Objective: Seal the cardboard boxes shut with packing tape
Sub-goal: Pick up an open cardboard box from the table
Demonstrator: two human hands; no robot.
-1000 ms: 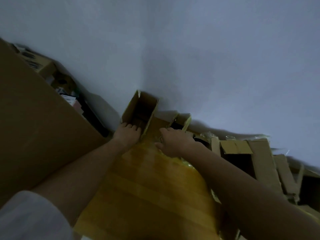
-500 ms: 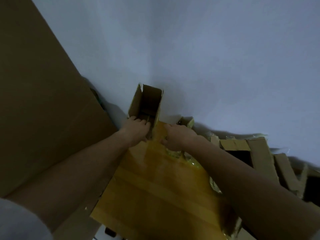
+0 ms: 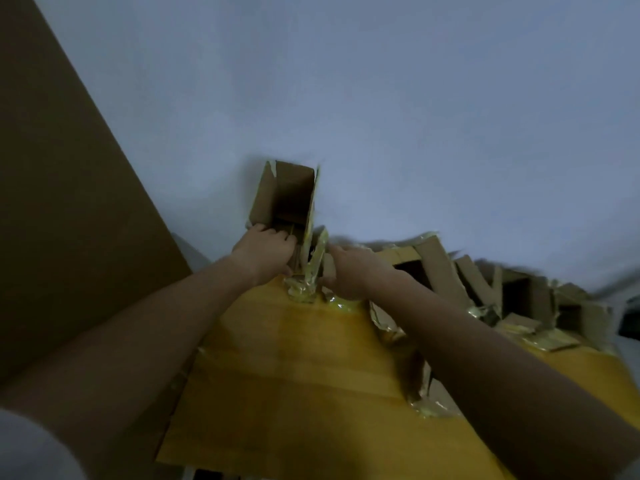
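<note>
A small open cardboard box (image 3: 287, 192) stands against the white wall beyond a large box whose top (image 3: 294, 368) is covered in yellow-brown tape. My left hand (image 3: 265, 252) grips the small box's near edge, fingers curled into its opening. My right hand (image 3: 349, 268) grips a taped cardboard flap (image 3: 317, 258) just right of that box. Crumpled shiny tape (image 3: 301, 291) bunches between the two hands. No tape roll is visible.
A big brown cardboard sheet (image 3: 69, 209) leans at the left. To the right lies a heap of open boxes and torn flaps (image 3: 485, 282) with loose tape scraps (image 3: 422, 407). The white wall (image 3: 381, 98) fills the background.
The view has swung and moved closer. Both hands stay at the small box; my right hand has shifted from the taped top onto the flap beside it.
</note>
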